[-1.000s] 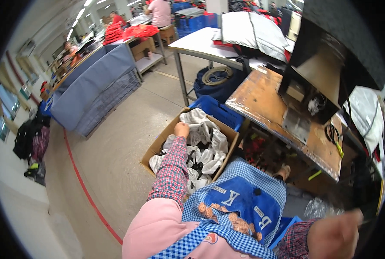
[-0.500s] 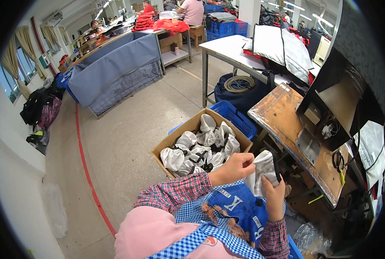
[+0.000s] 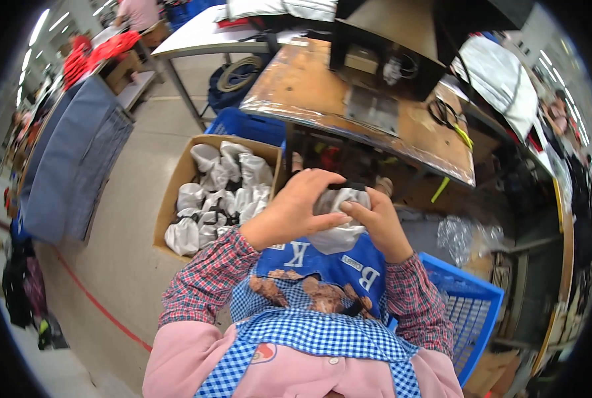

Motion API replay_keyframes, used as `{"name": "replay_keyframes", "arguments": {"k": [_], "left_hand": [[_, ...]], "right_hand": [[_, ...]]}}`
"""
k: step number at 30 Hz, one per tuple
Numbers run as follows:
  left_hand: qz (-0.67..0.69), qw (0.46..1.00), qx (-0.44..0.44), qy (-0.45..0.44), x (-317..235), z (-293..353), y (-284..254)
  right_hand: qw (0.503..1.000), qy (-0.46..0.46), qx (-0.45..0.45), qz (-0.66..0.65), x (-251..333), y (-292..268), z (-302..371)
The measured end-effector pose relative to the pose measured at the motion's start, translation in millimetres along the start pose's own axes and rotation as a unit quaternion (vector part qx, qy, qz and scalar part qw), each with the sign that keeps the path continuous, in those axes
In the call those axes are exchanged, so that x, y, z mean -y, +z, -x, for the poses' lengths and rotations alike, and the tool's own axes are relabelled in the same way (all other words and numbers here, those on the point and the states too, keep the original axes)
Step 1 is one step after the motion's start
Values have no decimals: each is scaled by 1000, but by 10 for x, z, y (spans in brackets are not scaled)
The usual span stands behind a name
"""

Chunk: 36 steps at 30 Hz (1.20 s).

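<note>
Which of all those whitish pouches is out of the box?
The whitish pouch held between the left hand and right hand; the other pouches lie in the cardboard box.

Factory-type workshop, apparently for fabric goods. Wooden bench (image 3: 302,83) with worn, film-wrapped edge, dark metal housing (image 3: 429,79) standing on it. Cardboard box (image 3: 168,192) of white cloth pieces (image 3: 206,219) on bare hard floor (image 3: 147,129), left of near centre. Blue plastic crate (image 3: 468,325) near right. Red fabric (image 3: 113,46) heaped far left, person in pink (image 3: 139,13) beyond. Strip lights (image 3: 39,26) overhead; red line (image 3: 103,310) marked along floor, left.
</note>
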<state>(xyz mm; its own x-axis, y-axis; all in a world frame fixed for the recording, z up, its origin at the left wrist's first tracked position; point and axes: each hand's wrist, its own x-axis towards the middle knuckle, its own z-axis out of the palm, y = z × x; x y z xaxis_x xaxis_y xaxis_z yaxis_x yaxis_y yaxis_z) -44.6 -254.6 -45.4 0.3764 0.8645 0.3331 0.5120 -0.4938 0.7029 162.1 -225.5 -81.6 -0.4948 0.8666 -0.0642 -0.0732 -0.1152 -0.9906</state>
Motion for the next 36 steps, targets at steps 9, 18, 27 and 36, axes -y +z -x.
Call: {"name": "replay_keyframes", "arguments": {"k": [9, 18, 27, 36], "left_hand": [[164, 977, 70, -119, -47, -193, 132], [34, 980, 196, -28, 23, -426, 53], [117, 965, 235, -21, 14, -489, 145], [106, 968, 194, -122, 199, -506, 147]], "right_hand": [[992, -7, 15, -127, -241, -162, 154], [858, -307, 84, 402, 335, -332, 97], [802, -355, -6, 481, 316, -377, 71], [825, -351, -7, 442, 287, -450, 127]]}}
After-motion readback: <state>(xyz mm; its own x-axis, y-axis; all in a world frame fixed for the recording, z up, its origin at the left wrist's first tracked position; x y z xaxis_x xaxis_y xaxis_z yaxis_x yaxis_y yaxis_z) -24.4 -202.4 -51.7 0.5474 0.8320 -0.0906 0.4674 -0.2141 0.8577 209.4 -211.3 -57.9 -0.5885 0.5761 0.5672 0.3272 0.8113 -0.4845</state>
